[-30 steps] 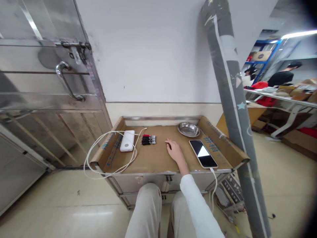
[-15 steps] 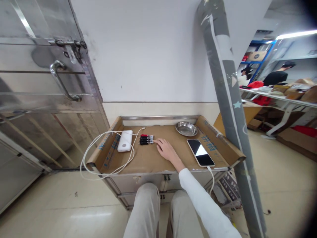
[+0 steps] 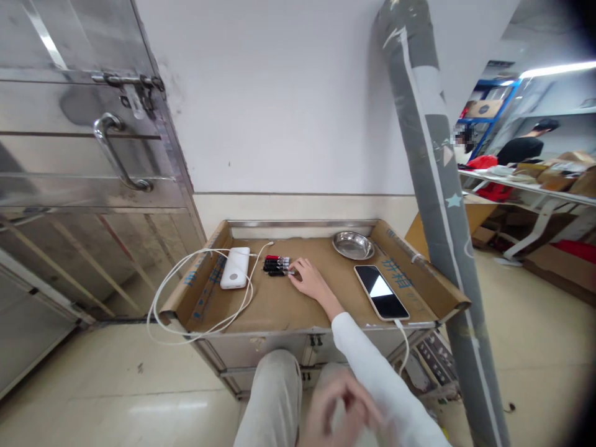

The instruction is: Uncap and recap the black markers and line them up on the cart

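A short row of pens (image 3: 275,263) lies side by side on the cardboard-lined top, one red and the others black with pale ends. My right hand (image 3: 305,277) reaches in from the lower right, fingers bent at the right end of the nearest black pen (image 3: 278,273), which sits slightly out of line with the rest. Thumb and fingertips close on that pen's pale end. Low in the picture, in front of my right sleeve, is my left hand (image 3: 342,406), smeared by motion, so its fingers cannot be made out clearly.
A white power bank (image 3: 235,268) with a looped white cable (image 3: 186,335) lies left. To the right are a phone (image 3: 382,292) on a cable and a steel bowl (image 3: 352,246). Cardboard side walls (image 3: 419,270) edge the top. A long grey wrapped roll (image 3: 442,186) leans beside it.
My left hand has come into view at the bottom. My right hand's fingers have curled in on the nearest black pen, which has shifted a little away from the row.
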`<state>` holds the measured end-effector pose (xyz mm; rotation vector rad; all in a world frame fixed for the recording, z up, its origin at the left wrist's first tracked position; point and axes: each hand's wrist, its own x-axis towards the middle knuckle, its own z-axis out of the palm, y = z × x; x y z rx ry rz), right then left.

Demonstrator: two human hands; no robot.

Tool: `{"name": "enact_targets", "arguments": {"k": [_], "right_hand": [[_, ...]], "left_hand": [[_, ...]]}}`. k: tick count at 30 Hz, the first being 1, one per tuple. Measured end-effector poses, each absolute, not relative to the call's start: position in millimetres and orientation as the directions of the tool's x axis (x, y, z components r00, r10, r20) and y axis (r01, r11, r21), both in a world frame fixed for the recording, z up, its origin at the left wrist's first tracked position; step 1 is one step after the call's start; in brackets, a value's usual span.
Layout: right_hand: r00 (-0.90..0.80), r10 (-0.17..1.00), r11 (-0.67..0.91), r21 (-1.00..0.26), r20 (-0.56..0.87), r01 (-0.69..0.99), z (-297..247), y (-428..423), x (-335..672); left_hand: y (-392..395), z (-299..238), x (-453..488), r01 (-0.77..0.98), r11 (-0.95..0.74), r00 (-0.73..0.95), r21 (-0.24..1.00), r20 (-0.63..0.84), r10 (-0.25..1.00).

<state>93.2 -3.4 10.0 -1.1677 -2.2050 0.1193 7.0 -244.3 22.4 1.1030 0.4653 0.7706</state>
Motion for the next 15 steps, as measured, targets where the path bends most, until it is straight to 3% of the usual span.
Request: {"name": "enact_targets", "arguments": {"k": [1,2,6,10,15], "right_hand": [[-0.398,0.775,0.598,-0.366,0.49,0.713,9.4,-2.0,93.6],[-0.389,0.781,0.591,-0.378,0.489,0.712,8.3,-0.8,94.5],[-0.328,0.809,0.564,-0.487,0.487,0.667,1.3,3.4,105.1],[-0.116,0.863,0.472,-0.701,0.492,0.535,-4.8,7.9,120.1],[0.149,0.876,0.388,-0.853,0.459,0.35,-9.8,12.7,129.6]], "left_hand": [[-228.5,24.2,6.7,-0.258,0.1,0.43,0.961,0.021,0.903],[-211.9,25.4,5.0,-0.165,0.007,0.266,0.986,0.038,0.963],[-138.8,20.1,-13.2,0.111,-0.217,-0.073,0.97,0.226,0.971],[-68.6,9.7,-24.6,0.347,-0.276,-0.249,0.897,0.371,0.895],[-15.9,1.0,-4.9,0.467,-0.399,-0.203,0.789,0.535,0.82]]}}
